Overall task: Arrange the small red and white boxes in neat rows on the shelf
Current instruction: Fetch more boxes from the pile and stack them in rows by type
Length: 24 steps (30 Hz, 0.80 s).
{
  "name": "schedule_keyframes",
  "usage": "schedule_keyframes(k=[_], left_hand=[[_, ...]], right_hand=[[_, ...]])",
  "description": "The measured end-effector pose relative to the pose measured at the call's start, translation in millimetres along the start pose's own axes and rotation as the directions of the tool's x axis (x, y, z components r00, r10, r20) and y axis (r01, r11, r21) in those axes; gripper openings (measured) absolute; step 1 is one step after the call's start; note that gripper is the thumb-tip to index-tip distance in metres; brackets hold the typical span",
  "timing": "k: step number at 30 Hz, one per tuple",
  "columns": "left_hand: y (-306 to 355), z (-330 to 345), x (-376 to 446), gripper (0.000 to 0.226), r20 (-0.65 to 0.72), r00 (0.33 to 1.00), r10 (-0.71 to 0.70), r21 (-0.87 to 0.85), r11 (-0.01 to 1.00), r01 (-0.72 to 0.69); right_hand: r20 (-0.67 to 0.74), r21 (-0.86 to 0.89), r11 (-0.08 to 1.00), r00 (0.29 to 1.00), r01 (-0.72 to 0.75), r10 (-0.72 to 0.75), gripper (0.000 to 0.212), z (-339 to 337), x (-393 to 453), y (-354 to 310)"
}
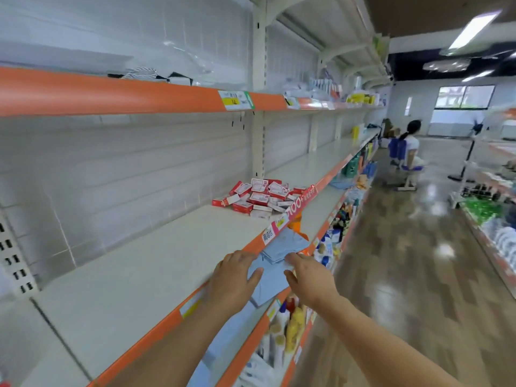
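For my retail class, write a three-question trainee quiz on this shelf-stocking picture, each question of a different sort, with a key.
1. True or false: the red and white boxes already stand in neat rows on the shelf.
2. Multiple choice: what lies under and just beyond the left hand and right hand? A) folded blue cloths B) a yellow bottle C) a red basket
3. Fill in: the front edge strip of the shelf is coloured ______.

Key
1. False: they lie in a loose heap.
2. A: the blue cloths lie on the shelf below; both hands are open and hold nothing.
3. Orange.
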State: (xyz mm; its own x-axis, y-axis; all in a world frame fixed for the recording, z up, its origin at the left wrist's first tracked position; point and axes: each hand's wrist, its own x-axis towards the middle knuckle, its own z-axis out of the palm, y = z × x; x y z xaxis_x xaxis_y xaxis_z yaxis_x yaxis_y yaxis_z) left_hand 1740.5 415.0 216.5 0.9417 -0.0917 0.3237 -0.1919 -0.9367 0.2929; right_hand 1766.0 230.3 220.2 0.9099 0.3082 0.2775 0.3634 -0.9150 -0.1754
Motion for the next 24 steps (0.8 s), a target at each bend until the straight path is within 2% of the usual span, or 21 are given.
schedule_keyframes(k=[5, 10, 15, 18, 24], left_hand=[[-20.4, 10.8, 68.5, 0.04, -0.026, 0.999, -0.032, -0.026, 0.999, 0.032], [-33.6, 34.7, 106.7, 0.04, 0.021, 0.998, -0.057, -0.027, 0.998, 0.057], [-47.4, 48.4, 153.9, 0.041, -0.007, 0.995, -0.098, -0.015, 0.995, 0.098], [-52.8, 56.4, 183.4, 0.043, -0.032, 0.988, -0.151, 0.006, 0.988, 0.152], [-59.6, 68.8, 238.4, 0.052, -0.077, 0.954, -0.289, 0.104, 0.95, 0.296]], right_hand=[[-0.006, 0.001, 1.0, 1.0, -0.023, 0.023, 0.039, 5.8, 63.7, 17.8], [0.005, 0.005, 1.0, 1.0, -0.03, 0.03, 0.04, 19.1, 107.2, 39.9], [-0.003, 0.048, 0.999, 1.0, -0.002, 0.002, 0.039, 30.7, 163.5, 58.7], [-0.039, 0.042, 0.997, 0.998, 0.06, -0.059, 0.042, 37.4, 198.9, 64.8], [-0.015, -0.046, 0.947, 0.948, 0.318, -0.319, 0.043, 54.2, 264.1, 70.5]])
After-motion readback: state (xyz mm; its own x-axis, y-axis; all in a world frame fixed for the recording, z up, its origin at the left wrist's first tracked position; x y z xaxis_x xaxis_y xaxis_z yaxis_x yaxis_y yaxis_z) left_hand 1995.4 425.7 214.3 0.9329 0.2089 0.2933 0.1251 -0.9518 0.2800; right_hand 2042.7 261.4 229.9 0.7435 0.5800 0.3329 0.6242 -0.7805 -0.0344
